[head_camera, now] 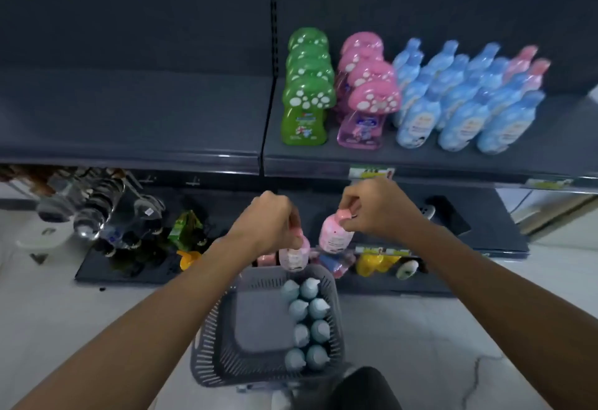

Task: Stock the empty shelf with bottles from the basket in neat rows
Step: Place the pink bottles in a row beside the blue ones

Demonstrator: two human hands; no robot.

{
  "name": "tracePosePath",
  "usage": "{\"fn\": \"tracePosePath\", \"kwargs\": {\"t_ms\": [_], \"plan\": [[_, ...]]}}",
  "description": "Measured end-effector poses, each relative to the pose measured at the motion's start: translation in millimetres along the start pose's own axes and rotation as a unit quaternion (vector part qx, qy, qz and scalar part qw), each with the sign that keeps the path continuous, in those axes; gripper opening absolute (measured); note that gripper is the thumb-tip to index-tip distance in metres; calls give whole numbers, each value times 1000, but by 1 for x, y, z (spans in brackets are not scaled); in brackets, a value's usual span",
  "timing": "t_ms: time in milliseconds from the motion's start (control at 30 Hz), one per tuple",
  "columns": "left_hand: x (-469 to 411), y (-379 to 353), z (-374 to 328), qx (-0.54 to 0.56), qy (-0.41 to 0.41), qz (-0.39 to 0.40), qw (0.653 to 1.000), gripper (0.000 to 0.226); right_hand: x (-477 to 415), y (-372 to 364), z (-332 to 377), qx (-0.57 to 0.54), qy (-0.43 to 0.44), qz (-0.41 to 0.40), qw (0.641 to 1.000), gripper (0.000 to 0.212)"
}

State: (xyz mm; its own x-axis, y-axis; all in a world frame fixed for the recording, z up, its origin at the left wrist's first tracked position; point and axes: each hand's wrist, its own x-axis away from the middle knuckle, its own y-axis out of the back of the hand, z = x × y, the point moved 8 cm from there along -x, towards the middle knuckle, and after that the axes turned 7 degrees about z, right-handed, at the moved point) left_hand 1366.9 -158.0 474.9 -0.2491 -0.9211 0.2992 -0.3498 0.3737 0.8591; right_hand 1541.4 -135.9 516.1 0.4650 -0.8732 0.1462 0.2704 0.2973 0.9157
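Observation:
My left hand (270,220) is shut on the cap of a pink bottle (293,257) that hangs just above the far rim of the grey basket (213,338). My right hand (377,205) grips a second pink bottle (335,238) by its cap, a little higher and to the right. Inside the basket, several pale blue-capped bottles (307,322) stand in two columns along its right side. The dark shelf (420,157) above holds rows of green bottles (305,95), pink bottles (365,92) and blue bottles (462,99).
The left shelf bay (129,111) is bare. A lower shelf (145,267) carries water bottles, a green carton and yellow items. The basket stands on a white tiled floor (81,312). A dark knee (362,390) shows at the bottom edge.

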Motion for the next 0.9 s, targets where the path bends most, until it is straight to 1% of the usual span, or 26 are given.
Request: {"fn": "tracePosePath", "kwargs": {"t_ms": [200,400,533,633,700,800,900], "plan": [[-7,57,-83,-30,-89,-29,995,26,30,89,-15,38,-11,-26,999,17],[-14,93,-154,-60,-156,-71,983,29,59,151,-46,35,-53,-46,997,17],[-27,108,-197,-67,-182,-83,977,29,78,188,-68,26,-60,-65,996,18],[-42,113,-231,-62,-196,-71,976,33,87,211,-92,26,-60,-60,996,18],[-53,118,-255,-59,-205,-78,974,34,89,227,-113,30,-60,-60,996,18],[-69,124,-294,-62,-217,-96,969,31,91,253,-146,29,-55,-59,996,17],[-85,120,-333,-50,-226,-86,969,27,96,273,-180,25,-51,-54,997,17]]}}
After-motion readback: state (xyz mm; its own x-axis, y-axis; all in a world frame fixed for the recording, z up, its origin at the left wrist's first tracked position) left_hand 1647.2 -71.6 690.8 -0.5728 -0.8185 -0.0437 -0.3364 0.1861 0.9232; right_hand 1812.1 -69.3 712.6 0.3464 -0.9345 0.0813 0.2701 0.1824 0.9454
